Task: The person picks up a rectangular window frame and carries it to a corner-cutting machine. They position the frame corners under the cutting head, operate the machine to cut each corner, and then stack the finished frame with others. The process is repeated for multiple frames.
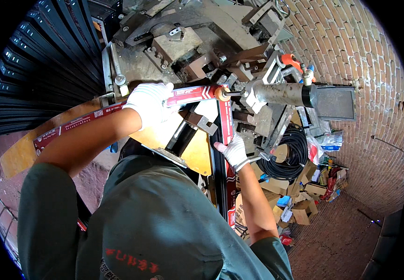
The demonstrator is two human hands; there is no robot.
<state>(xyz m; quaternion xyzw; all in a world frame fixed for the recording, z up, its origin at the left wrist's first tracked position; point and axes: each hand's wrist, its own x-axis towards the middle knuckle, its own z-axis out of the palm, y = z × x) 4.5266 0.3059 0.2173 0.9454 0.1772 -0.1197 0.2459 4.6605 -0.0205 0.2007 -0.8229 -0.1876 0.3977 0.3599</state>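
My left hand (149,105), in a white striped glove, is closed on a long profile (190,95) covered in red and white printed film. That piece meets a second film-covered profile (226,119) at a corner, with the second running back toward my body. Around this second piece is my right hand (233,151), also gloved, its thumb lying across the dark inner side. At the corner, the round orange-brown pad (221,94) of a pneumatic cylinder (279,94) appears to touch the profile. Below the corner stands a dark metal stop block (201,123).
A yellowish board (197,154) lies beneath the frame. Metal clamps and blocks (177,44) cover the bench behind. Black profiles (48,60) are stacked at the left. On the right are a coiled black hose (288,156), cardboard boxes (304,212) and a brick wall (351,46).
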